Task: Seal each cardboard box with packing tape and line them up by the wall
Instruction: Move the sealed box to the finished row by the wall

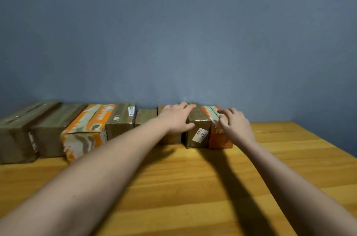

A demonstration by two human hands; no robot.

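Cardboard boxes, eight visible, stand in one row on a yellow-brown wooden plank table (193, 187), their far ends against or close to a flat blue-grey wall (173, 33).

Row, left to right:
- Long brown taped box (17, 129), at the left edge of the view.
- Second long brown taped box (56, 127), touching the first.
- Long orange-and-white printed box (87, 129), its near end torn and patchy, pulled slightly nearer than its neighbours.
- Brown glossy-taped box with a small white label on top (120, 121).
- Small low brown box (145, 117), set further back.
- Brown box largely hidden under the left hand (171, 139).
- Brown taped box with a white printed label on its near face (199, 131), slightly taller than those beside it.
- Orange printed box with pale tape along its top (220, 137), last in the row, touching the labelled box.

Hands:
- Left hand (176, 120): fingers extended and spread, lying over the top of the hidden brown box, fingertips reaching onto the top of the labelled box, thumb at its left near edge. Not gripping.
- Right hand (236, 125): fingers loosely bent, over the right side of the orange end box; whether it touches cannot be told because of blur. Holding nothing.

Both forearms are bare and stretch across the table.
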